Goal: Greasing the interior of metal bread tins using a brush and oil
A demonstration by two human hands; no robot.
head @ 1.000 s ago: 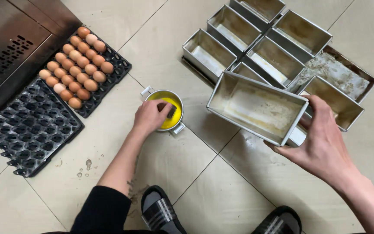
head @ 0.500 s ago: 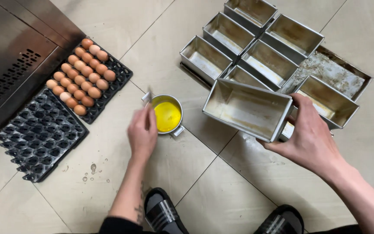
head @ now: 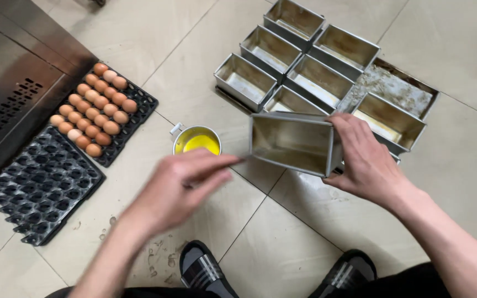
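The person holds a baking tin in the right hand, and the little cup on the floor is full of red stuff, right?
Not quite. The stuff in the cup is yellow, not red, as the head view shows. The rest holds: the right hand grips a tin, and the cup stands on the floor.

Left hand blurred (fingertips especially); forearms cut off.

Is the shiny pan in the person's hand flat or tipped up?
Tipped up. The right hand holds the loaf pan on its side, open mouth facing the left hand.
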